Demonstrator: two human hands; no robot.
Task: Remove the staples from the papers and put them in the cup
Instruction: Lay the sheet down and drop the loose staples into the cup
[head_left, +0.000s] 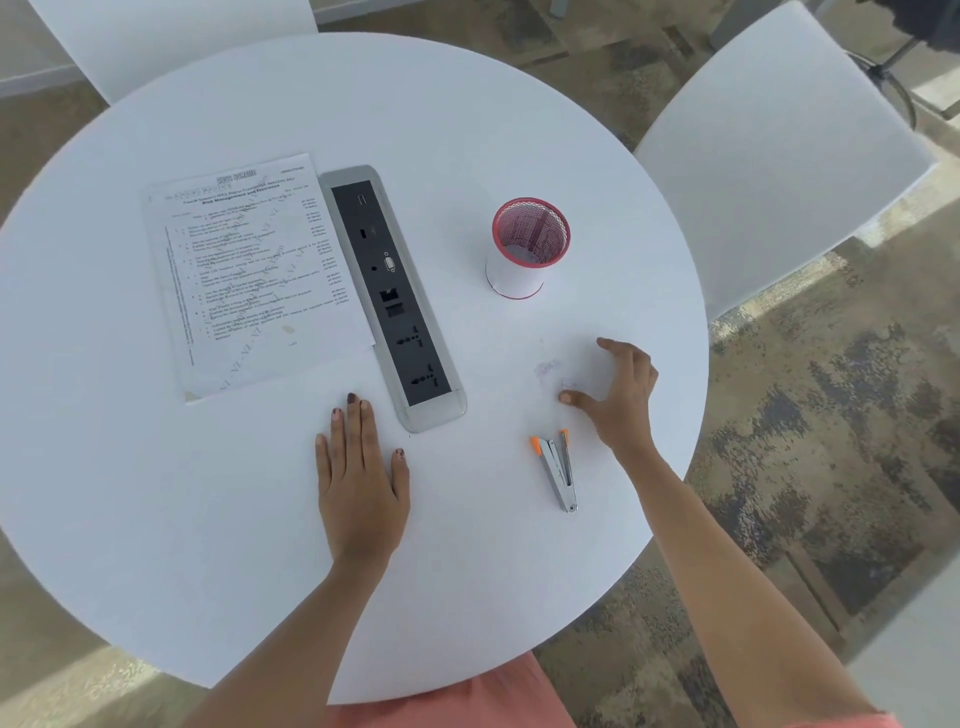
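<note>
Printed papers (249, 270) lie flat on the left part of the round white table (156, 493). A red mesh cup (530, 247) with a white lower wall stands upright to the right of centre. A metal staple remover (558, 467) with orange tips lies near the table's right front. My left hand (361, 478) rests flat, palm down, below the papers and holds nothing. My right hand (621, 395) hovers with fingers spread just above and right of the staple remover, below the cup, with nothing in it. No staples can be made out.
A grey power and socket strip (395, 296) is set into the table between the papers and the cup. White chairs stand at the back left (171, 47) and at the right (779, 156). Patterned carpet (831, 441) surrounds the table.
</note>
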